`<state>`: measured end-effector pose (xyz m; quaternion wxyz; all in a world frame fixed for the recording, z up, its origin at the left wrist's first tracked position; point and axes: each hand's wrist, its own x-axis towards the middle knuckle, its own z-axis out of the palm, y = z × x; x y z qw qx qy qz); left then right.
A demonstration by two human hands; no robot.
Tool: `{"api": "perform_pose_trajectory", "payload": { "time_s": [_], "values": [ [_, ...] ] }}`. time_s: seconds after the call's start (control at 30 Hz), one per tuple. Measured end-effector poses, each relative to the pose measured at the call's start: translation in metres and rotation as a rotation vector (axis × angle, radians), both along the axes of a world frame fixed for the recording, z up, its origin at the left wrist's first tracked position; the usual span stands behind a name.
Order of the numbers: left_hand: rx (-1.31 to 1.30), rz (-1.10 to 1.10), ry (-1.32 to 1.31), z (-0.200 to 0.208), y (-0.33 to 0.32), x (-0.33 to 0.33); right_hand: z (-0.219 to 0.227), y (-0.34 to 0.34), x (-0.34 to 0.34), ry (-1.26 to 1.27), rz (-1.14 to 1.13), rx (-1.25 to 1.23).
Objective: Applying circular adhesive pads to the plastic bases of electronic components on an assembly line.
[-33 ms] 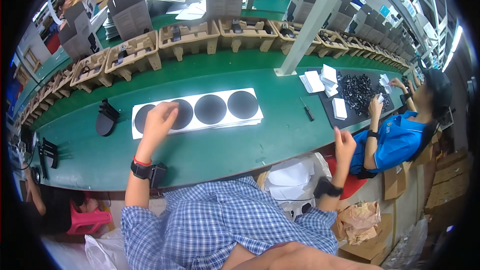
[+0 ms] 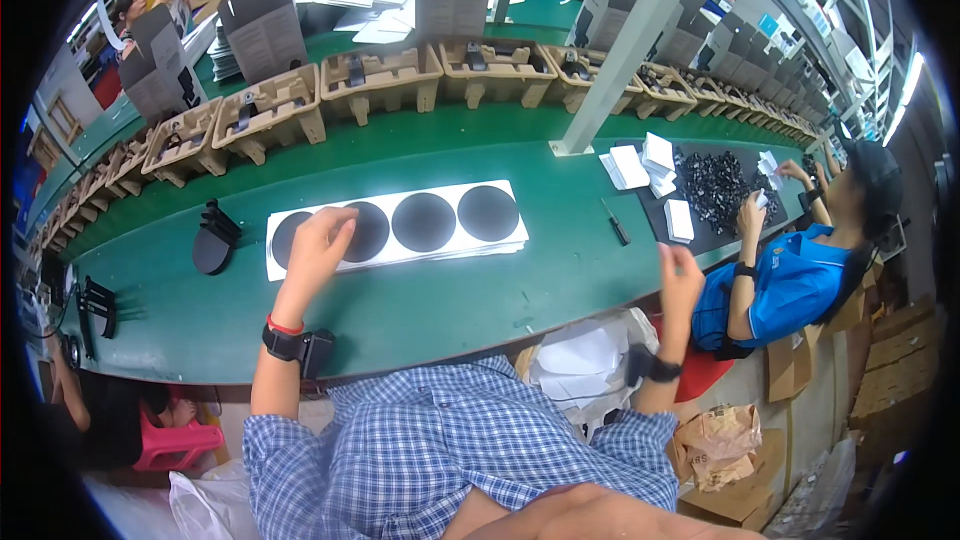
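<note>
A stack of white sheets (image 2: 450,258) lies before me on the green table, with a row of large black round stickers (image 2: 423,222) across its top. My left hand (image 2: 320,242) is over the left part of the stack, partly hiding two of the circles. Its fingers are bent toward the thumb, and anything pinched there is too small to make out. Beyond the table's front edge, on the right, my right hand (image 2: 682,280) is raised off the surface. Its fingers are curled in, and I cannot see what they hold. Both wrists wear black bands.
A black disc-shaped stand (image 2: 213,245) rests left of the stack, a screwdriver (image 2: 616,224) right of it. Moulded cardboard trays (image 2: 380,80) line the back, crossed by a metal post (image 2: 620,70). At right, a co-worker in blue (image 2: 795,280) handles white pieces beside black parts (image 2: 715,188).
My right hand has shifted slightly left and up, its fingers drawn closer together. My left hand stays almost in place over the sheets.
</note>
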<state>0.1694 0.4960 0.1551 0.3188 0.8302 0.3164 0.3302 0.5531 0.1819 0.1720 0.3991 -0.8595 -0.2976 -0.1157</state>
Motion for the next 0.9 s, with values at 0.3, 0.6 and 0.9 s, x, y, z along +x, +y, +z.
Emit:
{"api": "perform_pose_trajectory", "payload": {
  "time_s": [0.3, 0.6, 0.9],
  "values": [
    [0.031, 0.071, -0.077, 0.021, 0.017, -0.073, -0.011, 0.091, 0.043, -0.327, 0.171, -0.404],
    [-0.053, 0.119, -0.152, 0.004, 0.035, -0.092, 0.361, 0.264, 0.034, -1.392, -0.128, 0.203],
    [-0.091, 0.206, -0.157, 0.001, 0.015, -0.104, 0.467, 0.33, 0.102, -0.947, -0.416, -0.11]
  ]
}}
